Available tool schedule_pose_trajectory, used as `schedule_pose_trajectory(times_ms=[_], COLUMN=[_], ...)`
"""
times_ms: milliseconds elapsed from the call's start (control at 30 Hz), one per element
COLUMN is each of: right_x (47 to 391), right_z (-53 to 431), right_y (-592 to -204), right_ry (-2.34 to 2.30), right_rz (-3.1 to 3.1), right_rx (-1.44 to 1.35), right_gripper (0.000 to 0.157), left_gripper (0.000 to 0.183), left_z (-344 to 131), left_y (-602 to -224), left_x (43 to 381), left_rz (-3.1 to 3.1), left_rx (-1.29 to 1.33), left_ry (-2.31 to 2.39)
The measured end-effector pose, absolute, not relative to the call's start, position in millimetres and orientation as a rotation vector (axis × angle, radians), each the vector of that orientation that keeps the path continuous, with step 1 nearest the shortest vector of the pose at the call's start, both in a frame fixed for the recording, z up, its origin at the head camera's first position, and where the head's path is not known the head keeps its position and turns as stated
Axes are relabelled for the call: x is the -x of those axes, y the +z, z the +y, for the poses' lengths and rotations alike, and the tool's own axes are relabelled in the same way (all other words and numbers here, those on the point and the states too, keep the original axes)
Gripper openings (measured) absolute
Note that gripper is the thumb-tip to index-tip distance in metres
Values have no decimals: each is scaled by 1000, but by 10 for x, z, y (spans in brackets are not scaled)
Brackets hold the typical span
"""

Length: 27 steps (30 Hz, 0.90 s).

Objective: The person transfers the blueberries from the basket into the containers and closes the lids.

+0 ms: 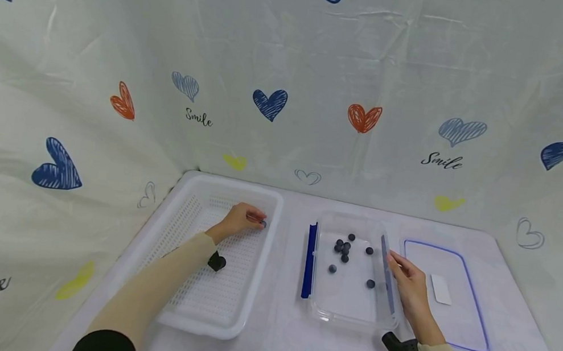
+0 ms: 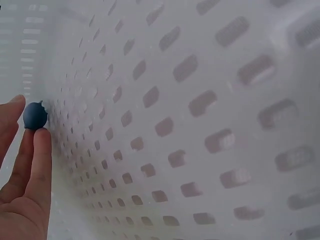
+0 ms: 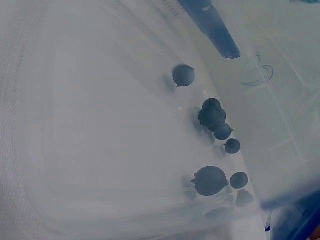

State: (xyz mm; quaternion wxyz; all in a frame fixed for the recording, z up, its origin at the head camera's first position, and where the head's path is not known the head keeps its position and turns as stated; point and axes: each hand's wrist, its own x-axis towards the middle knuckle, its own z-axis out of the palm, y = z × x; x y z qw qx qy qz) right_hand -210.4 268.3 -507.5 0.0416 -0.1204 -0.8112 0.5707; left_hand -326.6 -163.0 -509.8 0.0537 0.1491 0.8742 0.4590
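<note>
In the head view my left hand (image 1: 237,222) reaches inside the white perforated basket (image 1: 264,254), close to its right wall. Its thumb and fingertips pinch a single blueberry (image 2: 36,116), which the left wrist view shows beside the slotted wall. On the other side, my right hand (image 1: 410,283) grips the right edge of a clear plastic container (image 1: 343,320) at its side flap (image 1: 388,278). Several dark blueberries (image 1: 345,250) lie loose on the container's floor, some bunched together. The right wrist view shows these blueberries (image 3: 210,181) through the clear plastic; that hand is almost wholly outside it.
A blue clip flap (image 1: 309,261) hangs off the container's left side. Right of the container lies a flat lid with a blue seal (image 1: 472,293), a white rectangle (image 1: 440,289) on it. A heart-patterned curtain (image 1: 317,133) stands behind the table and along its left.
</note>
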Motion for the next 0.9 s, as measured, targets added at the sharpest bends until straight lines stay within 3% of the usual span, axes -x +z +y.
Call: schedule_pose_trajectory(times_ms=[900], right_x=[2083], right_z=[2679], right_y=[-5092], right_ry=[1742], right_rz=[-2534], right_rx=[401], right_gripper=[61], left_gripper=[21], left_z=[-1583], left_y=[-5184], left_x=[3233], left_rz=[2691], left_rx=[-476], left_ry=[1368])
